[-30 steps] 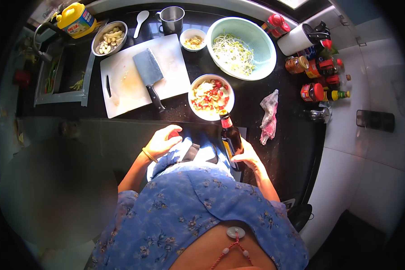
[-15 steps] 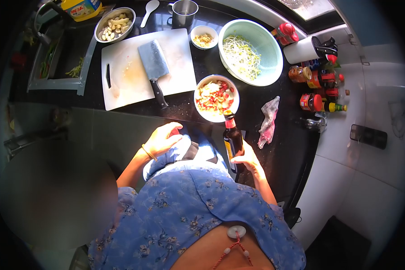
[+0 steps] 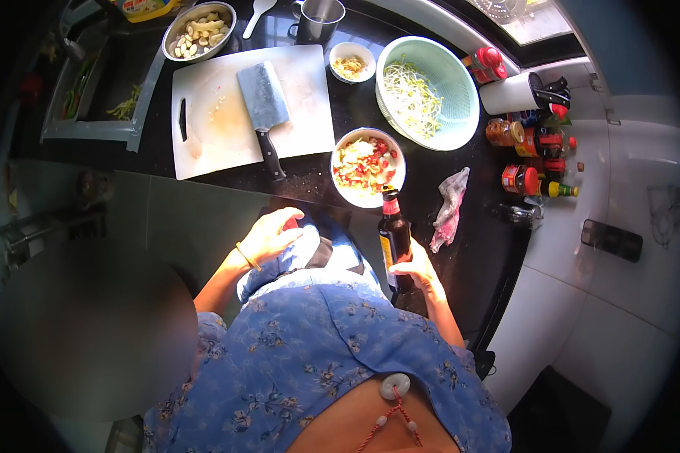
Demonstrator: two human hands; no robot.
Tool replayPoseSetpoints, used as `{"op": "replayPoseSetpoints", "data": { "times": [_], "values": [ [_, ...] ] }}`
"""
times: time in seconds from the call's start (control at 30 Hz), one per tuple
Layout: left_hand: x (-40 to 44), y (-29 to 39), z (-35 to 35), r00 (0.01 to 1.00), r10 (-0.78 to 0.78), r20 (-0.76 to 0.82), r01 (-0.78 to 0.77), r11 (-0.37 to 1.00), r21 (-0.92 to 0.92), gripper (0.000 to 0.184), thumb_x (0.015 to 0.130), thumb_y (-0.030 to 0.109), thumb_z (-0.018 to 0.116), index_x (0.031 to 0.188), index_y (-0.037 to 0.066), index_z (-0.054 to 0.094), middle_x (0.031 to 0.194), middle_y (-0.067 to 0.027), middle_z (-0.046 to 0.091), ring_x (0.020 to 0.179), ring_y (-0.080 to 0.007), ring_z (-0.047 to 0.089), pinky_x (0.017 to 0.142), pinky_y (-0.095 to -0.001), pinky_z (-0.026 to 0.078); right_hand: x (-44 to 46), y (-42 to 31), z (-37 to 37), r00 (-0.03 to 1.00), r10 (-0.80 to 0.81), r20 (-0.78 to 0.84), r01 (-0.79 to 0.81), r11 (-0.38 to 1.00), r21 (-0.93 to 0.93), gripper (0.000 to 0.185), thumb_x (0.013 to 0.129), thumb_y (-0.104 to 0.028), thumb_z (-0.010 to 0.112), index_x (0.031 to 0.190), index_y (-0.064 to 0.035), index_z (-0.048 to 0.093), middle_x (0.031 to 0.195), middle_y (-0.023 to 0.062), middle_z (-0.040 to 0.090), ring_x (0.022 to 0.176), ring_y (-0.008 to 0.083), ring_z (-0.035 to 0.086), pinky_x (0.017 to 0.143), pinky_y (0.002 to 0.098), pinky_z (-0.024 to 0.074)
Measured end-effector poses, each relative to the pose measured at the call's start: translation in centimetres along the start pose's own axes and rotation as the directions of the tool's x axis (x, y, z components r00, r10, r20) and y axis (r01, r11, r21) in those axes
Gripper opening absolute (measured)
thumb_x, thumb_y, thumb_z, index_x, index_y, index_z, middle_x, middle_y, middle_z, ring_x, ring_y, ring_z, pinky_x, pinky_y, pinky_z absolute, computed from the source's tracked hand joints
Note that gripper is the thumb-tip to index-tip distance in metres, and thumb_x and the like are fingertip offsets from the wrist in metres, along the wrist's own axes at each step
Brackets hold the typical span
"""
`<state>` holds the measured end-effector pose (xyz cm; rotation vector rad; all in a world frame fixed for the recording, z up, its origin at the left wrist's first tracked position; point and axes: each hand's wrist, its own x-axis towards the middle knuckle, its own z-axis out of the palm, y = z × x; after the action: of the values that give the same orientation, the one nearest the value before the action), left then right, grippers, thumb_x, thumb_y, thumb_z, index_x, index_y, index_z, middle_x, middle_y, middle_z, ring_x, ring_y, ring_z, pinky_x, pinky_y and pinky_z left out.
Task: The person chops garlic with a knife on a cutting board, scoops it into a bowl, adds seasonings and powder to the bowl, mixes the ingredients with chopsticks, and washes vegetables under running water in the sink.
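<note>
My right hand (image 3: 419,269) is wrapped round the lower part of a dark glass sauce bottle (image 3: 395,240) with a red neck band and a yellow label. The bottle's mouth is at the near rim of a white bowl (image 3: 353,175) holding chopped red chilli and pale minced pieces. Whether liquid flows out, I cannot tell. My left hand (image 3: 273,232), with a yellow bracelet at the wrist, hovers before the counter edge. Its fingers are loosely bent and apart, with nothing visible in them. Nearby on a white cutting board (image 3: 204,143) lies a cleaver (image 3: 264,98).
A green colander (image 3: 461,90) of bean sprouts, a small bowl (image 3: 343,50), a metal bowl (image 3: 175,23), a steel mug (image 3: 321,23) and a white spoon (image 3: 255,19) stand behind. Rightward are a stained cloth (image 3: 451,208), sauce jars (image 3: 519,180) and a knife block (image 3: 510,94). A sink (image 3: 140,113) is left.
The camera view has shifted slightly, so the counter items appear a little displaced. My right hand keeps its hold on the bottle, and my left hand stays in almost the same place.
</note>
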<state>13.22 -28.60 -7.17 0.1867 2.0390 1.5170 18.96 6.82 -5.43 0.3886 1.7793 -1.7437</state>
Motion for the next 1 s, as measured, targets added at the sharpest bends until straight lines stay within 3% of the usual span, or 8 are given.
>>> {"op": "replayPoseSetpoints", "data": {
  "times": [0.17, 0.77, 0.83, 1.0],
  "values": [
    [0.0, -0.2, -0.1, 1.0, 0.003, -0.007, -0.003, 1.0, 0.027, 0.032, 0.081, 0.011, 0.064, 0.111, 0.001, 0.056, 0.086, -0.0093, 0.062, 0.079, -0.0142, 0.059, 0.072, -0.0276, 0.05, 0.1, -0.1, -0.3, 1.0, 0.003, -0.01, -0.004, 0.998, -0.058, 0.079, 0.051, -0.016, 0.079, 0.123, -0.0049, 0.047, 0.106, 0.005, 0.056, 0.096, 0.015, 0.053, 0.086, 0.0296, 0.0433],
    [0.0, -0.5, -0.9, 1.0, -0.005, -0.011, 0.005, 1.0, -0.026, 0.031, 0.081, 0.009, 0.062, 0.11, 0.001, 0.056, 0.086, -0.0085, 0.061, 0.076, -0.0127, 0.059, 0.07, -0.0261, 0.05, 0.3, 0.0, 0.0, 0.999, 0.027, -0.047, -0.026, 0.999, 0.02, 0.079, 0.049, -0.016, 0.082, 0.119, -0.0056, 0.049, 0.105, 0.0048, 0.056, 0.096, 0.0161, 0.054, 0.088, 0.0305, 0.0426],
    [0.1, -0.1, -1.2, 1.0, -0.001, -0.011, 0.001, 1.0, 0.0, 0.03, 0.081, 0.009, 0.062, 0.11, 0.001, 0.056, 0.086, -0.0082, 0.061, 0.076, -0.0125, 0.059, 0.07, -0.0261, 0.05, 0.2, -0.5, 0.8, 0.989, -0.085, -0.118, 0.09, 0.995, 0.04, 0.071, 0.05, -0.015, 0.074, 0.116, -0.0041, 0.049, 0.093, 0.008, 0.06, 0.083, 0.0181, 0.06, 0.078, 0.03, 0.0479],
    [1.0, 0.2, -1.3, 0.999, 0.036, -0.025, -0.036, 0.999, -0.013, 0.034, 0.079, 0.017, 0.066, 0.108, 0.002, 0.057, 0.082, -0.0096, 0.061, 0.073, -0.0164, 0.058, 0.067, -0.0292, 0.049, 0.1, -1.6, 1.1, 0.956, -0.196, -0.216, 0.217, 0.973, 0.081, 0.074, 0.049, -0.011, 0.073, 0.119, -0.0039, 0.046, 0.094, 0.0093, 0.06, 0.084, 0.0196, 0.061, 0.08, 0.033, 0.0491]
  ]
}}
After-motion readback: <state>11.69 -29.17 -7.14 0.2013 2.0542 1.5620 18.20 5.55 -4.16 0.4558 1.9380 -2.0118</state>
